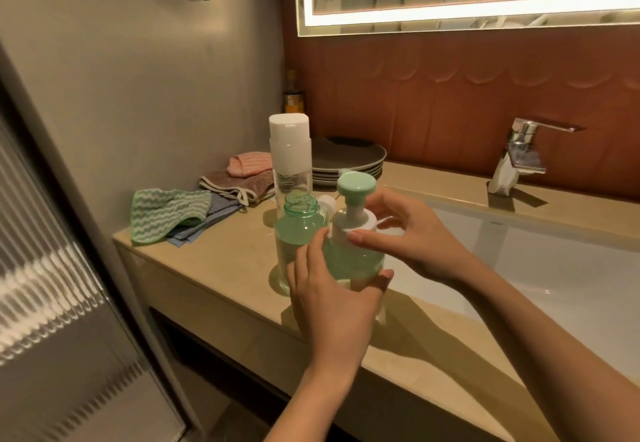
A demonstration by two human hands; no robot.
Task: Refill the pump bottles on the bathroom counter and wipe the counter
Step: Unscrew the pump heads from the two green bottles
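Observation:
A green pump bottle point(356, 258) with a mint pump head and white collar stands near the front edge of the beige counter point(214, 268). My left hand point(332, 299) grips its body from the front. My right hand point(408, 234) pinches the white collar below the pump head. Just left of it stands an open green bottle point(299, 223) with no cap, holding green liquid. Behind that rises a tall clear bottle point(289, 154) with a white cap.
Folded cloths lie at the counter's left end: green wavy point(166, 213), blue, brown point(239, 182) and pink. Stacked grey plates point(346, 161) sit at the back by a dark bottle point(293, 95). The white sink point(519, 261) and chrome tap point(519, 157) are on the right.

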